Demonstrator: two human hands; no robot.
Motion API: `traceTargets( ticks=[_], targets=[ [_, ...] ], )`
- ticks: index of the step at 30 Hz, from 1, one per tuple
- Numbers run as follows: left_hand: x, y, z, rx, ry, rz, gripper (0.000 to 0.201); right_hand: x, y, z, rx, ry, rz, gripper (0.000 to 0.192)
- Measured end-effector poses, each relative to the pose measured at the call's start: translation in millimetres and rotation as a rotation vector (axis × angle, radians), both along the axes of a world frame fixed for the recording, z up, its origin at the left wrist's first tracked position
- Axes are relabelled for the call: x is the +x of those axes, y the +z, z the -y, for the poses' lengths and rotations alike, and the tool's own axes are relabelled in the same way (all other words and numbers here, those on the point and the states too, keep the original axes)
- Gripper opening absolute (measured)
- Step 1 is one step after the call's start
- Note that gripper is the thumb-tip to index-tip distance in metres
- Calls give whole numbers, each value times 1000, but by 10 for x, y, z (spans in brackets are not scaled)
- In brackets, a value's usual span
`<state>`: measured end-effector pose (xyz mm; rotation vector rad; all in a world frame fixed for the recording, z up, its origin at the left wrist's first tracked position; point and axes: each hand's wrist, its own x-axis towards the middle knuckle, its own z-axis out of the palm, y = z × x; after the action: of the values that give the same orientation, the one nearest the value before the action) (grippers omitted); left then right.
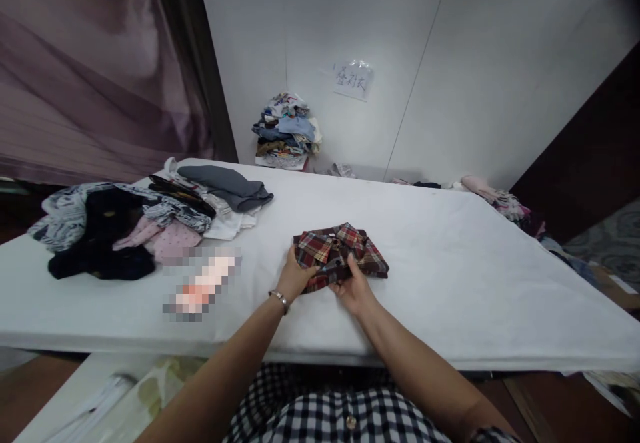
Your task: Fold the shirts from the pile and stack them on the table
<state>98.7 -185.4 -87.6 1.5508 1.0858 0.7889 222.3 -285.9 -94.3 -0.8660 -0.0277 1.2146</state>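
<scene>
A folded plaid shirt (340, 250) in red, brown and cream lies in front of me on the white-covered table (440, 310), its collar at the far side. My left hand (295, 275) grips its left edge, thumb on top and the other fingers hidden beneath or behind the cloth. With the thumb over the front edge and fingers tucked under, my right hand (355, 288) holds the shirt near its middle. A bracelet (279, 301) circles my left wrist.
Loose clothes (105, 230) are heaped at the table's left, with a grey garment (230, 186) on top. A blurred-out object (203, 286) lies nearer. A tall clothes stack (287, 133) stands behind the table; more garments (495, 196) lie past the right edge. A handwritten sign (353, 80) hangs on the wall.
</scene>
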Motion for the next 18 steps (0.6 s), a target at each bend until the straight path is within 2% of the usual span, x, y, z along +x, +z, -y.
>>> traceTargets(
  ticks=[4, 6, 8, 10, 12, 13, 16, 18],
  targets=[
    [-18, -73, 113, 73, 7, -99, 89, 8, -37, -115, -113, -152, 5, 13],
    [-18, -60, 146, 87, 25, -86, 86, 62, -44, -126, -111, -201, -31, 11],
    [-23, -38, 180, 37, 17, -35, 83, 158, -20, -108, -80, -234, -67, 13],
    [-39, -30, 224, -83, -12, -10, 87, 300, 39, -61, -47, -255, -72, 13],
    [-64, -48, 274, -175, -50, -56, 95, 501, 120, 17, -13, -271, -47, 13],
    [-81, -69, 296, -167, -63, -100, 96, 626, 164, 69, 5, -280, -29, 12],
    [-139, -187, 318, -44, -149, -244, 89, 1092, 278, 287, 53, -345, 40, 9],
    [-176, -330, 282, 23, -171, -324, 82, 1451, 323, 478, 64, -410, 99, 8]
  ],
)
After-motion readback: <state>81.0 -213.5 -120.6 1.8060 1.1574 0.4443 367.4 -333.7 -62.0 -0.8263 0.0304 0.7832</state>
